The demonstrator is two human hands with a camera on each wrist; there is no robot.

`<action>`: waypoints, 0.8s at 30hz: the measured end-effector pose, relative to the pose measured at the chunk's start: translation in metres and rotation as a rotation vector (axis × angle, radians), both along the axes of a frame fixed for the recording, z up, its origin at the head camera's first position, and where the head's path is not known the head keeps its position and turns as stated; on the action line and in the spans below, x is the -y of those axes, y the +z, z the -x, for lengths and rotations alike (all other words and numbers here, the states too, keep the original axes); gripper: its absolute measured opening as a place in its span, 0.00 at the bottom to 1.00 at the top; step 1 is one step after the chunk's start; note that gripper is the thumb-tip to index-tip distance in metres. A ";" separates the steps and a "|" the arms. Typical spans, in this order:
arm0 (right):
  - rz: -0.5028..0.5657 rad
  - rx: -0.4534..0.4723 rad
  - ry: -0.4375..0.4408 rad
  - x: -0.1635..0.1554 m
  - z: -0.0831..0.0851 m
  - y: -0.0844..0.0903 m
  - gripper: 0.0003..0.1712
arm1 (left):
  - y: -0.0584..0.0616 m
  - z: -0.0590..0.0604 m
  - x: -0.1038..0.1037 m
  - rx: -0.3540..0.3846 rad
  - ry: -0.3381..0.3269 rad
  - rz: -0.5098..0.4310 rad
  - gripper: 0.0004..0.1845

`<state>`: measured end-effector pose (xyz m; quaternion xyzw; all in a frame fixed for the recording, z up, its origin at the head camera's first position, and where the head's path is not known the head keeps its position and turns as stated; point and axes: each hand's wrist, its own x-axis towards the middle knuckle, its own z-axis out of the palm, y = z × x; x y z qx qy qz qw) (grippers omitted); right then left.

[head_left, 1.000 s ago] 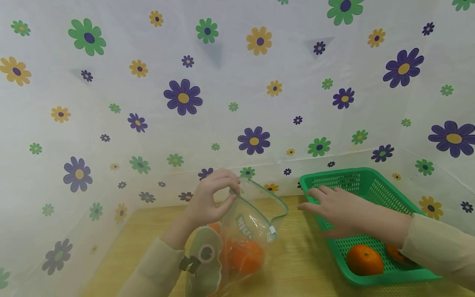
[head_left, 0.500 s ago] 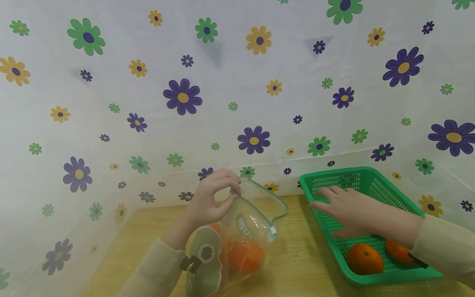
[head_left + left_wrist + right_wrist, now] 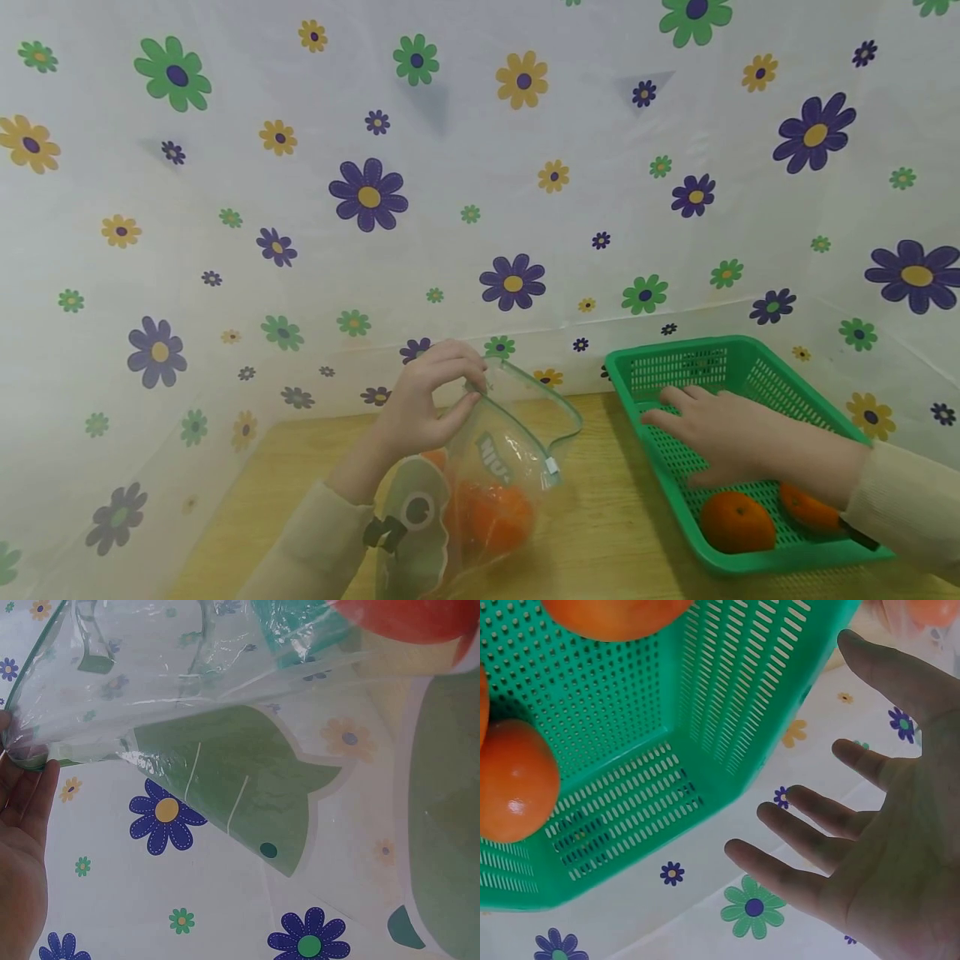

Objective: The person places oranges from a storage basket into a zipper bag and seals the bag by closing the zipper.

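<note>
1. The clear bag [image 3: 517, 454] is cut off below, its fruit [image 3: 501, 518] blurred by plastic.
2. In the basket [image 3: 795, 561], an orange [image 3: 810, 507] is partly covered by the right sleeve [image 3: 907, 508].
3. Above, the right hand [image 3: 727, 433] is held spread.
4. The bag's rim [image 3: 517, 427] is pinched by the left hand [image 3: 416, 402].

Head view: lit soft & even, colours slightly washed out, esp. w/ haze at 8 o'clock; faint triangular shadows are seen on the backdrop [image 3: 450, 250] approx. 10, 11 & 1 o'clock. L wrist: dimmer; glare is thrown by the clear bag [image 3: 307, 641] at 1. R wrist: right hand [image 3: 885, 855] is shaded, 4 o'clock; orange [image 3: 514, 776] highlighted, 9.
</note>
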<state>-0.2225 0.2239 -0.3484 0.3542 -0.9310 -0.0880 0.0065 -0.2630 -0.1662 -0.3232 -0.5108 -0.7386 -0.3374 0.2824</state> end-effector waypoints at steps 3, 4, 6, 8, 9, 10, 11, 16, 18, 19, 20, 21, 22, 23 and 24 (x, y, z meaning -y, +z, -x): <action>0.009 0.046 -0.025 -0.002 0.000 -0.002 0.51 | 0.000 0.000 0.000 0.005 -0.001 0.000 0.10; 0.013 0.065 -0.034 -0.003 0.000 -0.003 0.51 | 0.000 0.000 0.000 0.005 -0.001 0.000 0.10; 0.015 0.103 -0.050 -0.004 -0.001 -0.005 0.51 | -0.001 0.000 0.000 0.003 -0.005 0.000 0.10; 0.016 0.138 -0.064 -0.005 -0.001 -0.006 0.50 | -0.001 0.001 0.000 -0.004 -0.009 -0.002 0.11; 0.015 0.150 -0.068 -0.005 -0.001 -0.007 0.50 | -0.002 0.001 0.000 0.000 -0.009 -0.003 0.10; 0.010 0.155 -0.067 -0.006 -0.001 -0.008 0.50 | -0.002 0.001 0.000 -0.004 -0.011 -0.004 0.11; 0.007 0.159 -0.064 -0.006 -0.001 -0.008 0.49 | -0.002 0.001 0.000 -0.004 -0.012 -0.004 0.11; -0.010 0.184 -0.064 -0.006 -0.002 -0.011 0.46 | -0.003 0.001 0.000 -0.006 -0.013 -0.009 0.11; -0.008 0.216 -0.079 -0.007 -0.002 -0.011 0.45 | -0.003 0.001 -0.001 -0.007 -0.017 -0.011 0.11; -0.004 0.232 -0.086 -0.007 -0.002 -0.012 0.44 | -0.003 0.000 -0.001 -0.007 -0.020 -0.012 0.11; 0.000 0.244 -0.094 -0.007 -0.003 -0.012 0.44 | -0.003 0.000 -0.001 -0.008 -0.022 -0.013 0.11; 0.003 0.251 -0.094 -0.008 -0.003 -0.013 0.43 | -0.003 0.000 -0.001 -0.009 -0.024 -0.014 0.11; 0.010 0.264 -0.101 -0.008 -0.004 -0.013 0.43 | -0.003 0.000 -0.001 -0.005 -0.024 -0.014 0.11; 0.017 0.272 -0.105 -0.009 -0.004 -0.014 0.42 | -0.003 0.000 -0.001 -0.008 -0.025 -0.014 0.11; 0.023 0.276 -0.108 -0.009 -0.005 -0.015 0.41 | -0.003 0.000 -0.001 -0.008 -0.026 -0.014 0.11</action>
